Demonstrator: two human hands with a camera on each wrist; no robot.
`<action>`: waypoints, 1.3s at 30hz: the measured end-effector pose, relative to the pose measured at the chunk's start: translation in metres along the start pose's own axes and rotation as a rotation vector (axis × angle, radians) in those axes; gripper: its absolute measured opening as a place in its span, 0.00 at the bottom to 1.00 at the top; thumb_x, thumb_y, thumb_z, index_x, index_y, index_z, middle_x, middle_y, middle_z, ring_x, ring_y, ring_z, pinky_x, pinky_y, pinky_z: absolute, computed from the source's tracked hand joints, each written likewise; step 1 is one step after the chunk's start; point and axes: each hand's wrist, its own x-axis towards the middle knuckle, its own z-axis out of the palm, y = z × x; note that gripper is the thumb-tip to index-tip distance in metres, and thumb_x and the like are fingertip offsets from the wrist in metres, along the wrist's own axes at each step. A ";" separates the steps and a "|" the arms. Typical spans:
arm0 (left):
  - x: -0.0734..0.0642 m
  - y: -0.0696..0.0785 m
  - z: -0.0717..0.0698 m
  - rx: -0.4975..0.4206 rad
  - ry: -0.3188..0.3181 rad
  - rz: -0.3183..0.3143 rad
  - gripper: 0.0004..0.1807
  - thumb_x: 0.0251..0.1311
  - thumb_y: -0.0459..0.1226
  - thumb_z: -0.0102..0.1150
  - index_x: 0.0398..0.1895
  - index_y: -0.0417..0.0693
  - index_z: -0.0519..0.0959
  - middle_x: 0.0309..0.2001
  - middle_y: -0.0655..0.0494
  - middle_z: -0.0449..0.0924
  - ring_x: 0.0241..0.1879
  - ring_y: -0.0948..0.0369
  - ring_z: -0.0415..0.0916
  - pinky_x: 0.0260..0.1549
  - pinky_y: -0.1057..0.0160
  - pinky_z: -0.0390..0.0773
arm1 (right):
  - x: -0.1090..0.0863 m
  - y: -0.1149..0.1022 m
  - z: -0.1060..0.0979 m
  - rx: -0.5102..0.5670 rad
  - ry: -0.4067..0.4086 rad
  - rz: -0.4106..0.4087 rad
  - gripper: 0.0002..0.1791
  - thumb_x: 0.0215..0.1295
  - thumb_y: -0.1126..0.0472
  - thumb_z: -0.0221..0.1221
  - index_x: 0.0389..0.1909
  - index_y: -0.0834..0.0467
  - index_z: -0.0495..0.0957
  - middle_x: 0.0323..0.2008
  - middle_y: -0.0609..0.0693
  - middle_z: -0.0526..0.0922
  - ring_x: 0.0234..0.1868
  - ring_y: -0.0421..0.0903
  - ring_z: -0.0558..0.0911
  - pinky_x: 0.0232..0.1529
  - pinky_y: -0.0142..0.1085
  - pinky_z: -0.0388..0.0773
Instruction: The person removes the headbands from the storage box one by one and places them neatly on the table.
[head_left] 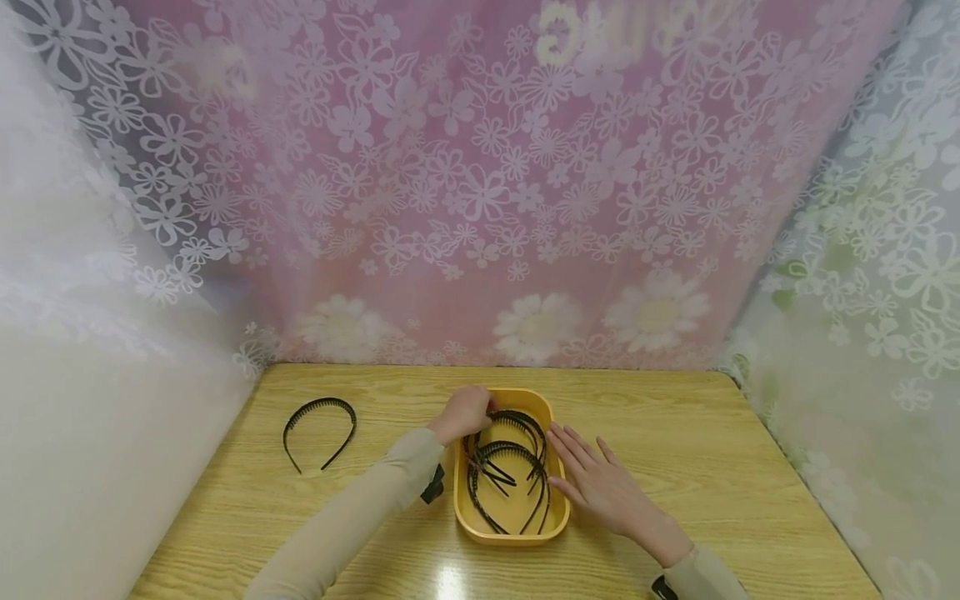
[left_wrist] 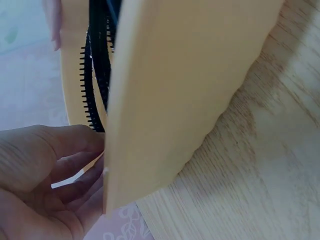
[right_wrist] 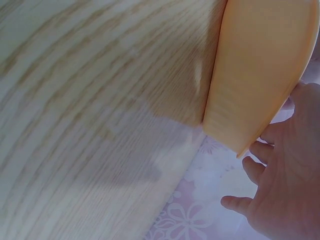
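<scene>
A yellow plastic basket [head_left: 512, 537] on the table holds several black toothed headbands [head_left: 510, 450], overlapping one another. My left hand [head_left: 463, 414] reaches over the far left part of the rim, fingers bent inward beside the headbands. In the left wrist view a toothed headband [left_wrist: 89, 95] runs down to these fingers [left_wrist: 75, 142], whose tips are hidden behind the basket wall [left_wrist: 160, 100]; I cannot tell whether they pinch it. Against the basket's right side, my right hand [head_left: 603, 487] lies with extended fingers at the rim.
Left of the basket, a single black headband [head_left: 321, 402] lies on the wooden table [head_left: 660, 408]. A flowered pink curtain [head_left: 480, 208] hangs along the far edge, with pale sheets on both sides.
</scene>
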 end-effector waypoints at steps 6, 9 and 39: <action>-0.001 -0.002 -0.004 -0.130 0.007 -0.019 0.09 0.64 0.29 0.63 0.47 0.41 0.83 0.38 0.51 0.84 0.32 0.58 0.78 0.30 0.62 0.77 | 0.001 -0.004 -0.006 0.023 -0.012 0.010 0.37 0.76 0.43 0.54 0.78 0.59 0.60 0.77 0.54 0.62 0.75 0.55 0.64 0.66 0.66 0.63; -0.001 -0.004 -0.008 -0.198 -0.013 -0.026 0.10 0.65 0.29 0.63 0.48 0.41 0.83 0.37 0.51 0.83 0.31 0.59 0.76 0.28 0.63 0.74 | 0.002 -0.007 -0.010 0.041 -0.025 0.020 0.37 0.76 0.44 0.54 0.77 0.60 0.61 0.76 0.55 0.63 0.75 0.56 0.64 0.67 0.67 0.62; -0.007 -0.021 -0.021 -0.690 0.037 -0.124 0.14 0.75 0.35 0.55 0.57 0.46 0.85 0.44 0.47 0.85 0.39 0.52 0.84 0.36 0.53 0.87 | 0.002 -0.001 -0.003 0.019 0.003 -0.008 0.37 0.77 0.43 0.53 0.78 0.58 0.59 0.77 0.53 0.61 0.76 0.53 0.63 0.66 0.66 0.63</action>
